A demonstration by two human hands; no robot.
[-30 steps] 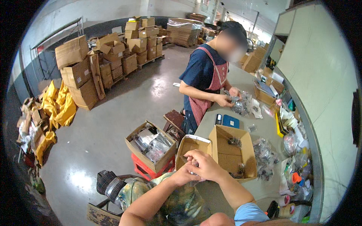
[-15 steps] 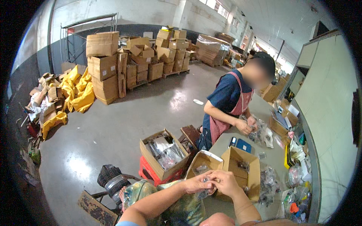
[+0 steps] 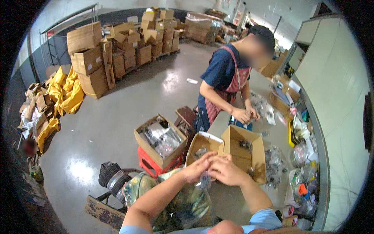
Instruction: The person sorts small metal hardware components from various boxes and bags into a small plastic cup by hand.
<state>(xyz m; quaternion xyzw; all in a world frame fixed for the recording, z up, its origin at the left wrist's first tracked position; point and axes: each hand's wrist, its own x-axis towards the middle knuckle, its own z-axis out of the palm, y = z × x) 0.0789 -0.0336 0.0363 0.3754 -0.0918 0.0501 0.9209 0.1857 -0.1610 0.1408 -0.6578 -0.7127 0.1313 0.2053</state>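
Your left hand (image 3: 193,168) and right hand (image 3: 228,171) both look closed on a small clear plastic bag (image 3: 203,182), hanging at 6 o'clock under them. Step's probably fingering its top; next move calls for a steady pinch, smaller cardboard box (image 3: 205,143) at 12, larger cardboard box (image 3: 246,136) at 1 o'clock.
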